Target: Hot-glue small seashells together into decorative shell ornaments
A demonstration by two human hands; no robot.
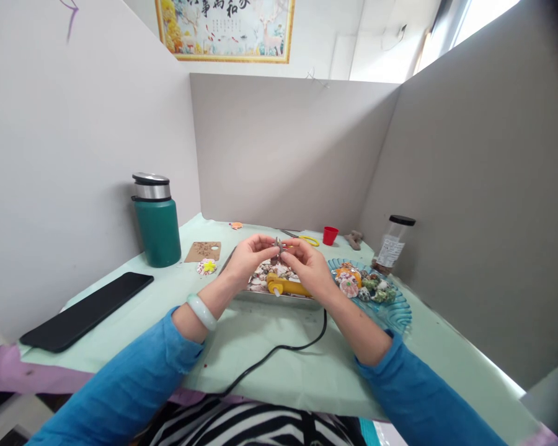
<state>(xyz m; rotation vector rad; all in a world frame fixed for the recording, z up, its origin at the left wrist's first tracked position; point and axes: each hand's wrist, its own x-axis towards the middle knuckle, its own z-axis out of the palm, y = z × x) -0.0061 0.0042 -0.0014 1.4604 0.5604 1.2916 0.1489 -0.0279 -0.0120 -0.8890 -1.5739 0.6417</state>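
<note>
My left hand (pixel 250 255) and my right hand (pixel 310 267) meet over a metal tray (pixel 274 299). Between their closed fingertips is a small grey-brown piece (pixel 278 248), mostly hidden and too small to name surely. Seashells (pixel 259 272) fill the tray below. A yellow glue gun (pixel 291 285) lies on the tray's near right part, just under my right hand, its pale nozzle pointing left. From the tray's right side a black cord (pixel 279 349) runs down to the table's front edge. A pale green bangle (pixel 201 311) circles my left wrist.
On the right, a blue glass plate (pixel 402 316) holds shells and a jar (pixel 393 244) leans behind it. Scissors (pixel 309 240) and a red cup (pixel 330 235) sit behind the tray. A green bottle (pixel 157 226), brown card (pixel 199 251) and black phone-like slab (pixel 88 311) lie left.
</note>
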